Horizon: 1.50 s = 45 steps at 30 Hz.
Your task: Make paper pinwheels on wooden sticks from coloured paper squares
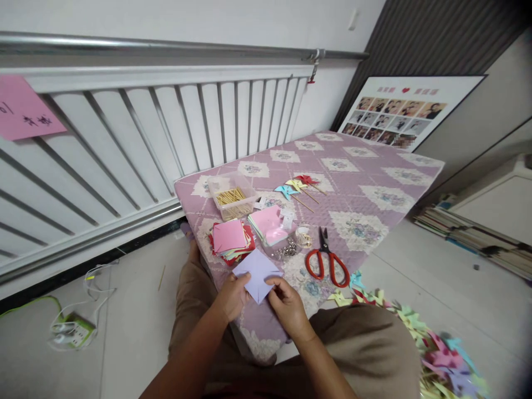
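Observation:
A lavender paper square (257, 271) lies on the near end of a low table with a purple quilted cover (366, 177). My left hand (233, 296) pinches the square's near-left edge. My right hand (287, 305) pinches its near-right edge. Both hands have fingers curled onto the paper. Just beyond it sit a stack of pink and red paper squares (230, 238) and a second pink stack (269, 223). Red-handled scissors (327, 260) lie to the right of my hands.
A clear box of wooden sticks (233, 198) stands further back, with three finished paper pinwheels (297, 187) beside it. Many pinwheels (432, 349) are piled on the floor at right. A white radiator (124, 149) lines the left; a power strip (75, 332) lies on the floor.

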Tool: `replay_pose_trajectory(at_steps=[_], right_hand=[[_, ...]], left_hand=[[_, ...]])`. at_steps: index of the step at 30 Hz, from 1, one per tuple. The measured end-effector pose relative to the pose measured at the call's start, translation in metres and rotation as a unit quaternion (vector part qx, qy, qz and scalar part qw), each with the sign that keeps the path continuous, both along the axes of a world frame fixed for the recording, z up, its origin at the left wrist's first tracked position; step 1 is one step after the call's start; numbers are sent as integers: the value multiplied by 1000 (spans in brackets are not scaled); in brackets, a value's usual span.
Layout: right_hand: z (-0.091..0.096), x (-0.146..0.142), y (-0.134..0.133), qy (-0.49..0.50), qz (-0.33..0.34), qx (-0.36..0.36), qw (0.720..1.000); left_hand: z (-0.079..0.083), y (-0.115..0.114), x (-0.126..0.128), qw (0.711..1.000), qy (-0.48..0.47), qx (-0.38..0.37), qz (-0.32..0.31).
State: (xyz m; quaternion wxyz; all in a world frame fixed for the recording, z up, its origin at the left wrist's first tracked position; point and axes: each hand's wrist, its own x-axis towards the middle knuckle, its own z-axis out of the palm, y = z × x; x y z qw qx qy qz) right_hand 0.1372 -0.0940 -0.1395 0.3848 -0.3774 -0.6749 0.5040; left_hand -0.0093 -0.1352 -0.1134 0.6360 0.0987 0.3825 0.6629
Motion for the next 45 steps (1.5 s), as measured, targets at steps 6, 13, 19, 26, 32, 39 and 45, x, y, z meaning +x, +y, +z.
replay_pose_trajectory(at_steps=[6,13,19,26,32,39,45], right_hand=[[2,-1,-1,18,4,-7,1000],[-2,0,0,17,22,-12,1000],[1,-1,0,11,18,-14,1000],[17,-3,-1,4,26,-19,999],[17,-6,2,5,3,-30,1000],[16,-11,4,4,-37,-38,999],[14,-12,4,-5,-58,-33,998]], left_hand=[[2,3,3,1000,6,-9,16],[6,7,8,999,1,-20,36],[13,6,10,998,15,-33,53],[10,6,12,998,37,-31,40],[7,6,14,997,55,-41,47],[5,5,14,996,68,-44,43],[6,6,17,993,89,-55,47]])
